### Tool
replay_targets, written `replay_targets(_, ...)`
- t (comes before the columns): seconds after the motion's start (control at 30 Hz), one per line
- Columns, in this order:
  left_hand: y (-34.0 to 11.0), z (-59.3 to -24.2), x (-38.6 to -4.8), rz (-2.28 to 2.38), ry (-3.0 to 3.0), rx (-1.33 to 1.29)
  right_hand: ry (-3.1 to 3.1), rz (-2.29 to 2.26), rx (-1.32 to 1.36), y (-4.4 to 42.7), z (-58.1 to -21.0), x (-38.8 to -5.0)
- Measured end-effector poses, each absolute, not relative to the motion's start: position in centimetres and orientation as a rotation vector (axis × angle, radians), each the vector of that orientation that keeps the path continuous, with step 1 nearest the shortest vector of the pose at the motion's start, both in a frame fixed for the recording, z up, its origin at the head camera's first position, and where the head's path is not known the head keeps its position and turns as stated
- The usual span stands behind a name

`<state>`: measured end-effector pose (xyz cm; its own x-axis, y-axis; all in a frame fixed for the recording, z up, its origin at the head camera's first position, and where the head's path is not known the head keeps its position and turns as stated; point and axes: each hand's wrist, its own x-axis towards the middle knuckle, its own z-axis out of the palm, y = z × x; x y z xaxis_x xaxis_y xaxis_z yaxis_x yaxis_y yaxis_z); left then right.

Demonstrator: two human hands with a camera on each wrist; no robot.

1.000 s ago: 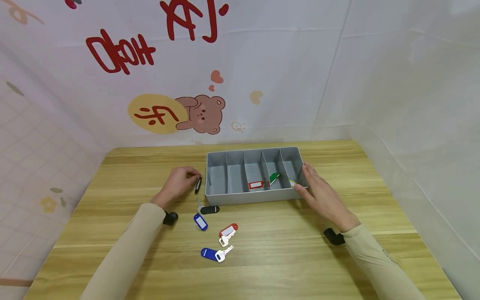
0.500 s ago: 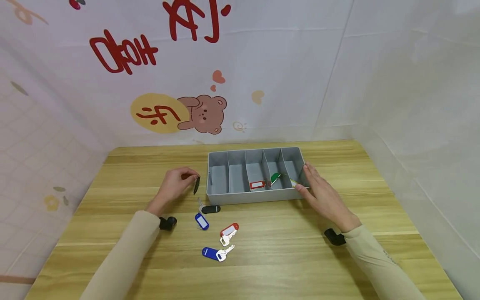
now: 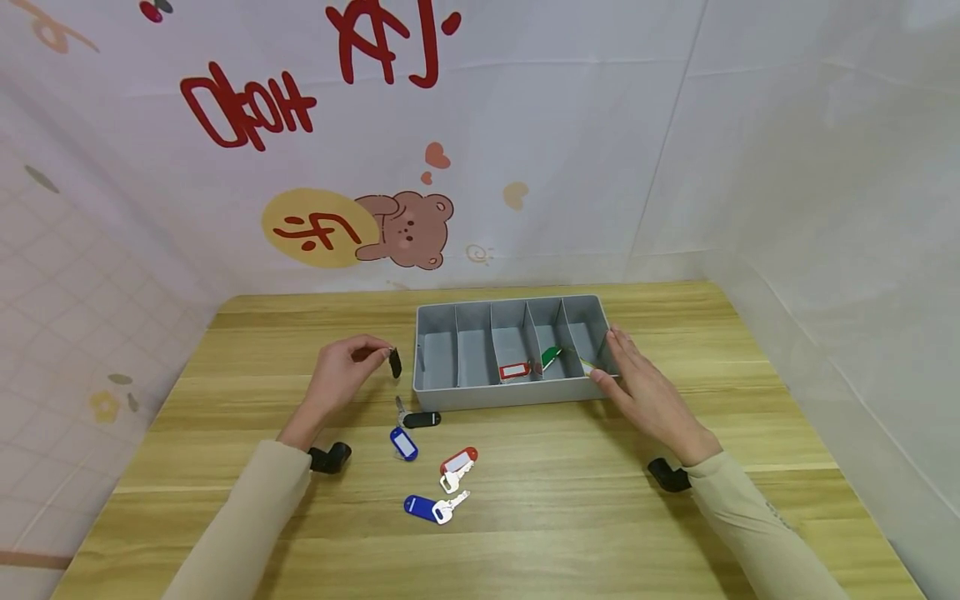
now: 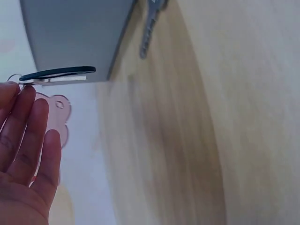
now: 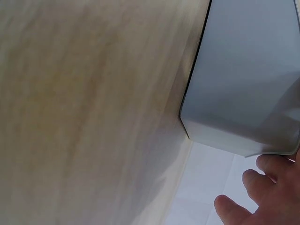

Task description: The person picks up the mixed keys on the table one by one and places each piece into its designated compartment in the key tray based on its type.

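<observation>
My left hand (image 3: pixel 341 371) pinches a black key tag (image 3: pixel 395 363) by its ring end, off the left end of a grey divided box (image 3: pixel 510 397). In the left wrist view the tag (image 4: pixel 58 72) is seen edge-on, a silvery key lying along it. My right hand (image 3: pixel 651 396) rests on the box's right end, fingers along the side and thumb at the front rim. Inside the box, a red tag (image 3: pixel 514 370) lies in the middle compartment and a green tag (image 3: pixel 551 357) in the one to its right. Something yellow-edged (image 3: pixel 587 367) shows in the rightmost compartment.
In front of the box lie another black tag (image 3: pixel 422 420) with a key, a blue tag (image 3: pixel 403 444), a red tag (image 3: pixel 458 459) with a key, and a second blue tag (image 3: pixel 420 507) with a key. A printed wall covering (image 3: pixel 570 167) stands behind the wooden table (image 3: pixel 562 533).
My left hand has lifted the black key tag and drawn back slightly to the left; the tag has turned in the fingers. The right hand stays at the box.
</observation>
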<state>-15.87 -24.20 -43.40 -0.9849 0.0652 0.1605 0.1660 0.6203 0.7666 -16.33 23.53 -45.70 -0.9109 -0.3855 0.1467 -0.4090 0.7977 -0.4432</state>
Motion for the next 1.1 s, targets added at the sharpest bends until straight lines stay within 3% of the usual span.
replay_targets(0.67,-20.9,-39.7,-13.0,-1.356,-2.476,-0.286,-2.932,0.769,0.636,23.5,-45.9,-16.2)
replay_targets(1.1,-17.2,-38.0,-13.1,-1.456,-2.35,-0.451,-2.938,0.785,0.63,23.5,-45.9,-16.2)
